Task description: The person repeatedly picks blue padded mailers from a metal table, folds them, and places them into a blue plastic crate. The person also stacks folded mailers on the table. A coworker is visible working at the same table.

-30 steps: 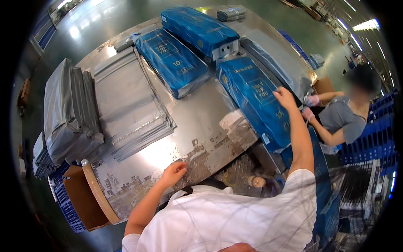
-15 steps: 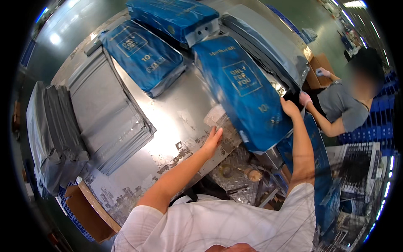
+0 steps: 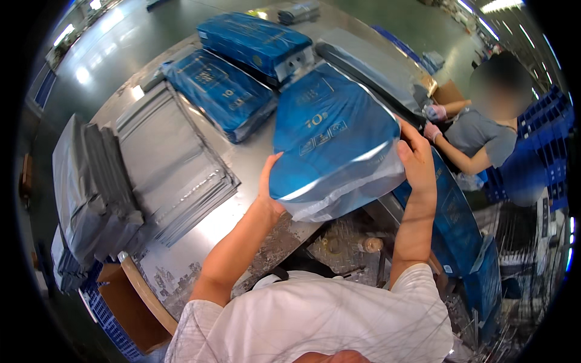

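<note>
Between my two hands is a large blue plastic-wrapped package (image 3: 336, 136) with pale printing and a whitish, crinkled near end. That near end looks lifted, while the far end slopes toward the table. My left hand (image 3: 269, 184) presses against its left side near the front corner, fingers partly hidden by the package. At the right edge my right hand (image 3: 414, 154) grips it with fingers curled over the side. Another blue package (image 3: 221, 94) lies flat just beyond on the left, and behind it a third blue package (image 3: 254, 45) rests near the far edge.
A flat stack of grey plastic bags (image 3: 175, 157) covers the table's left, beside a bulging grey stack (image 3: 94, 181). More grey bags (image 3: 375, 63) lie at the back right. A cardboard box (image 3: 130, 308) stands lower left. Blue packages (image 3: 439, 218) line my right, near a gloved co-worker (image 3: 484, 130).
My left hand has gone from hovering over the table to the package's left side. The package has turned and its near end has come up. My right hand still holds its right side.
</note>
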